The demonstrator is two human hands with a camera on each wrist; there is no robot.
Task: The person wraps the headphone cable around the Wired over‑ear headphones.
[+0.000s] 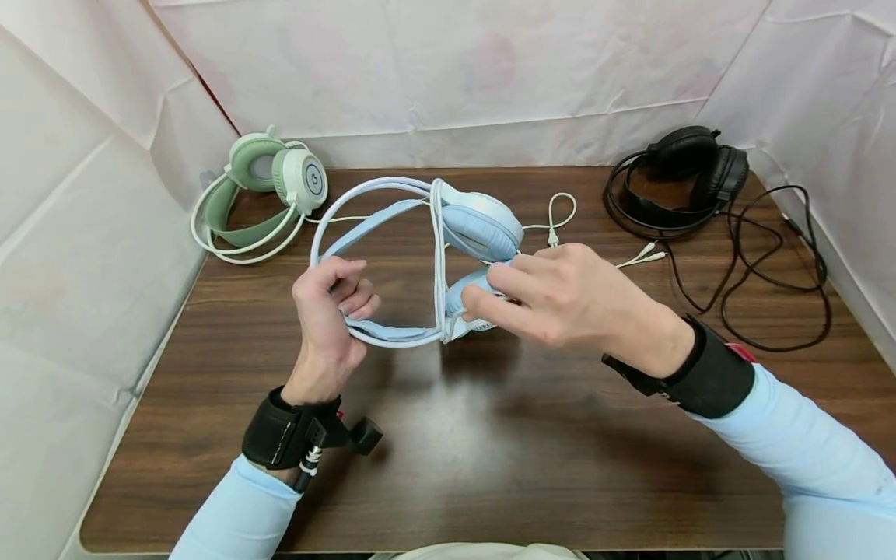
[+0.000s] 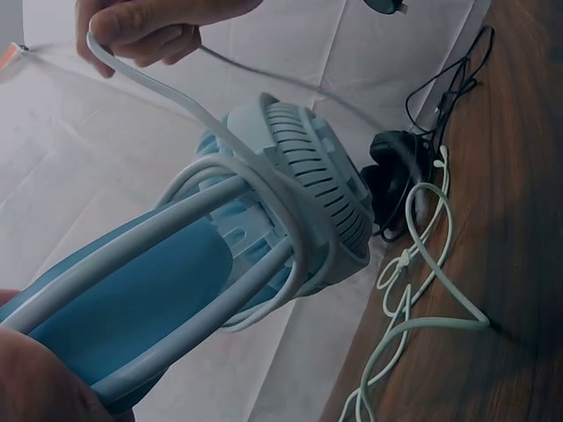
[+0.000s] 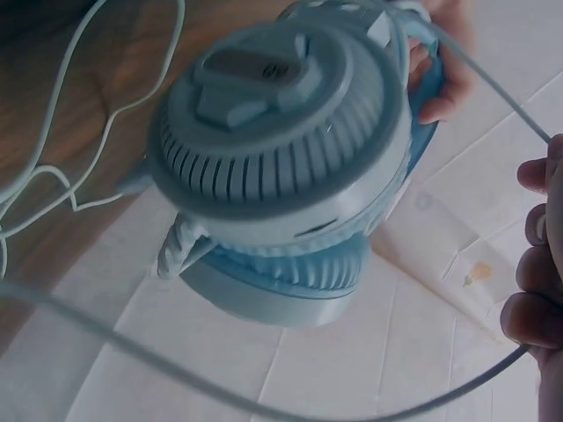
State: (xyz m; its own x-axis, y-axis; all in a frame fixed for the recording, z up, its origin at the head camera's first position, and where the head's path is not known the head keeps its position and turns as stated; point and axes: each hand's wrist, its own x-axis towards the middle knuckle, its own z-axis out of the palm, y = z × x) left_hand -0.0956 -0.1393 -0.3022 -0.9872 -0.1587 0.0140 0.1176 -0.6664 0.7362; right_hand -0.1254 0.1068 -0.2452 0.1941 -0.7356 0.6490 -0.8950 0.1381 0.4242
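A pair of light blue headphones point(image 1: 483, 222) is held up over the wooden table, ear cups toward the right. My left hand point(image 1: 325, 311) grips its headband, fingers curled round the padded strip and the thin outer tubes. Several turns of pale cable point(image 1: 439, 257) are wound across the headphones beside the ear cups. By the lower ear cup, my right hand point(image 1: 560, 299) has its fingers curled. The right wrist view shows this hand's fingers point(image 3: 538, 264) pinching the cable point(image 3: 497, 83), which runs taut to the vented ear cup point(image 3: 281, 149).
A green-and-white headset point(image 1: 304, 180) lies at the back left. At the back right is a black headset point(image 1: 689, 179) with its loose black cable point(image 1: 752, 268) spread toward the table's right edge. Thin pale cables point(image 1: 560, 210) lie behind my hands. White sheeting point(image 1: 490, 70) encloses the table point(image 1: 448, 467).
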